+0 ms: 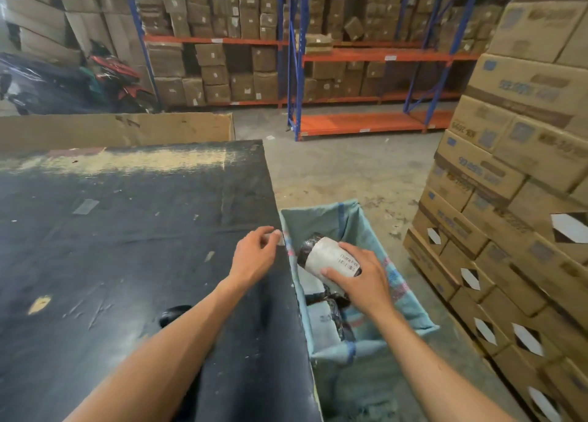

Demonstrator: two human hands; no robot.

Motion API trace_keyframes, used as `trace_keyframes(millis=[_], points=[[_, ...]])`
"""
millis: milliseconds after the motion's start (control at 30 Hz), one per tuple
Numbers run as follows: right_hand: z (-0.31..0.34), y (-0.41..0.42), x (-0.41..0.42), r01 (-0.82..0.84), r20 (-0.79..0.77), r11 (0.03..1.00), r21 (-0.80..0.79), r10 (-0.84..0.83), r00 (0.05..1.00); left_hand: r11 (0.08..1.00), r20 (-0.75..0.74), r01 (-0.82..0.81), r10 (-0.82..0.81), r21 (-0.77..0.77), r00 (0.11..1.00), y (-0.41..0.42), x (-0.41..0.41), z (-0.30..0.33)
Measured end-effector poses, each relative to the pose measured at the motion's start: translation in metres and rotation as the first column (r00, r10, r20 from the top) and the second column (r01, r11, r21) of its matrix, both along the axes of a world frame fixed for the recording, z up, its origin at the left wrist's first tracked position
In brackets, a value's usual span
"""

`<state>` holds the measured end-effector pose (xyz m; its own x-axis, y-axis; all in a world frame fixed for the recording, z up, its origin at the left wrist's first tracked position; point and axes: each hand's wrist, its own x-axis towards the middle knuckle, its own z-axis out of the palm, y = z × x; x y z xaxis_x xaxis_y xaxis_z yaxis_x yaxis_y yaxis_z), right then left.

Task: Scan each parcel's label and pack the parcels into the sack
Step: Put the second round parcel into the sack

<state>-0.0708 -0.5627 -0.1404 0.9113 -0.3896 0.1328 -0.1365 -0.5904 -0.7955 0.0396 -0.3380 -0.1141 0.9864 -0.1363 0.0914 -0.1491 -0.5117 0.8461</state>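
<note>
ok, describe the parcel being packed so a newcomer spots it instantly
Right of the black table stands an open teal sack. Over its mouth the right hand grips a parcel: black wrap with a white printed label around it. The other parcels lie lower in the sack, unheld.

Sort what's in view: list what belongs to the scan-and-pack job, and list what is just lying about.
Part of the job:
- parcel with white label, gripped by the right hand over the sack
- open blue-green sack beside the table
- parcels already in the sack
- left hand, at the table edge

Just lying about:
- black table
- stacked cartons
- shelving racks
</note>
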Motion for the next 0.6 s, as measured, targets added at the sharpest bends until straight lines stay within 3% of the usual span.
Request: trace_keyframes(millis=[167, 300, 400, 600], points=[[-0.034, -0.048, 0.016, 0.109, -0.182, 0.990, -0.095, -0.125, 0.975, 0.892, 0.090, 0.043, -0.093, 0.451, 0.992, -0.041, 0.008, -0.050], [-0.068, -0.064, 0.044, 0.128, -0.350, 0.988, -0.088, -0.151, 0.924, 0.744, -0.031, 0.163, -0.188, 0.648, 0.982, -0.058, 0.015, -0.084], [-0.101, -0.072, 0.067, 0.136, -0.461, 0.988, -0.075, -0.155, 0.874, 0.672, 0.001, 0.147, -0.215, 0.726, 0.977, -0.058, 0.020, -0.101], [-0.166, -0.078, 0.090, 0.151, -0.583, 0.987, -0.062, -0.158, 0.797, 0.673, 0.029, 0.131, -0.222, 0.728, 0.975, -0.057, 0.019, -0.103]])
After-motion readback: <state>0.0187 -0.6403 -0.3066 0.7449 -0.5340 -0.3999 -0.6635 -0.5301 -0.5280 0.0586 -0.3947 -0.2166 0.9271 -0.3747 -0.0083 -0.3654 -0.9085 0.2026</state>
